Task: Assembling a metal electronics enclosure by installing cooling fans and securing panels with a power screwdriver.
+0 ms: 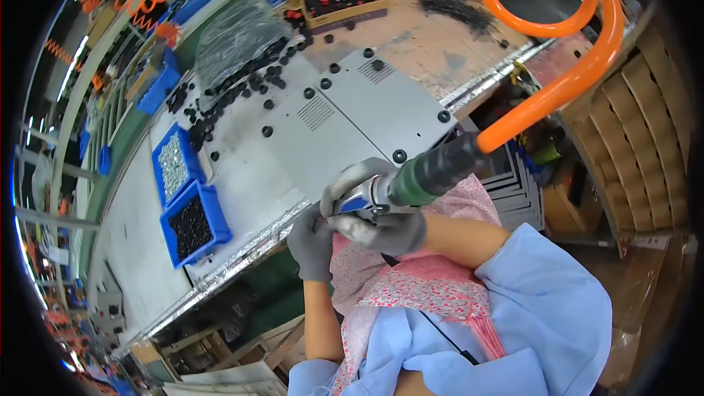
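My right hand (400, 233), in a grey glove, is wrapped round an air screwdriver (425, 180) with a green and black body. The tool lies tilted in front of my apron, its nose toward the left. An orange air hose (543, 103) runs from its back end. My left hand (311, 246), also gloved, is closed beside the tool's nose; what its fingers pinch, if anything, is hidden. Just beyond my hands lie two grey metal panels (389, 114) with vent slots, side by side on the workbench (242, 183). Black rubber feet (400, 155) sit near their corners.
Left of the panels stand a blue bin of silver screws (192, 148) and a blue bin of small black parts (223, 229). Loose black feet spill from a plastic bag (238, 40). Farther back is a cardboard box (381, 11) of black and red parts. Cardboard dividers (631, 132) stand at right.
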The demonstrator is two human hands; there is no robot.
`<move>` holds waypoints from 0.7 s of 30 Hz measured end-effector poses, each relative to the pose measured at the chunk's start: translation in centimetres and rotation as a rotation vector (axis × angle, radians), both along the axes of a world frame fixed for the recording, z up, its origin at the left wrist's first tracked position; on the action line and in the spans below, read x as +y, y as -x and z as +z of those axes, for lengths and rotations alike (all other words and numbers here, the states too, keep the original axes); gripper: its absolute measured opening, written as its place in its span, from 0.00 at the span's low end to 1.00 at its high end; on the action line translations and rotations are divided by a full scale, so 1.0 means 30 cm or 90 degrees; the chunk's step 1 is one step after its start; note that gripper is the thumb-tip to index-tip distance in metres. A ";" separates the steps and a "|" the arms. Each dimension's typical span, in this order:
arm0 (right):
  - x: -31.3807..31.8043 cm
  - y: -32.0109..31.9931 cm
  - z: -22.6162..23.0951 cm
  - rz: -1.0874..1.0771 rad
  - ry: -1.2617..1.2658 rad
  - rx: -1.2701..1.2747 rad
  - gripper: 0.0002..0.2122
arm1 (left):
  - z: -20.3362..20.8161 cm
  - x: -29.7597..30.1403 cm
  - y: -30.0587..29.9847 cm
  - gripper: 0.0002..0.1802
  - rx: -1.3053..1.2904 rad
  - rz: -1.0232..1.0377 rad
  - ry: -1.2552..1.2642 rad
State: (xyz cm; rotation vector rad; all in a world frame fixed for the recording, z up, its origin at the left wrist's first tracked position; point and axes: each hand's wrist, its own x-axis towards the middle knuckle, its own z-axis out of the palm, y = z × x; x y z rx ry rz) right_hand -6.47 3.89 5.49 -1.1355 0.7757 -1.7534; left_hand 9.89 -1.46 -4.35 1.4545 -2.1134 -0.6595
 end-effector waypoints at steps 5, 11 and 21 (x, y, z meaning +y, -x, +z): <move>0.083 0.066 0.044 -0.084 -0.036 -0.076 0.13 | 0.002 0.002 0.132 0.15 0.068 -0.054 -0.012; 0.120 0.134 0.093 -0.116 0.027 -0.017 0.12 | 0.028 0.010 0.357 0.18 0.308 -0.109 -0.021; 0.185 0.261 0.011 -0.168 0.261 -0.003 0.16 | 0.075 0.163 0.473 0.37 0.503 -0.403 -0.300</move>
